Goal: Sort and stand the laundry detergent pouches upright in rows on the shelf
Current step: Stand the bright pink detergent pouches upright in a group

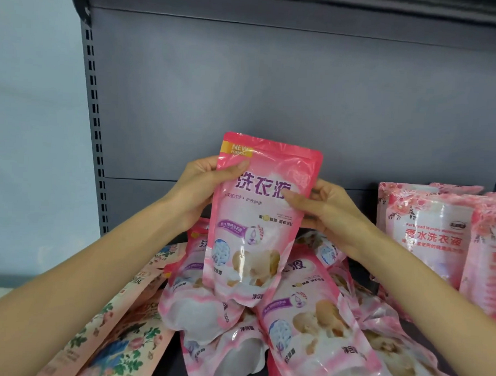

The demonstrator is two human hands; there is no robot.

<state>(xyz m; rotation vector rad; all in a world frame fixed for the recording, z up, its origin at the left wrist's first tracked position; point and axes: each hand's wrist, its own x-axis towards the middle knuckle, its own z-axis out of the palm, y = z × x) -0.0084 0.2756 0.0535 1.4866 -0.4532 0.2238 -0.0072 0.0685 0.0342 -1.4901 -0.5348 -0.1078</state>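
Observation:
A pink detergent pouch with purple lettering is held upright above the shelf, slightly tilted. My left hand grips its upper left edge, thumb across the front. My right hand grips its right edge, thumb on the lettering. Under it lies a loose heap of the same pink pouches, flat and overlapping. To the right, rose-print pink pouches stand upright in a row.
Peach floral pouches lie flat at the lower left. The dark grey back panel rises behind, with a slotted upright at the left. A strip of dark shelf floor shows at the right.

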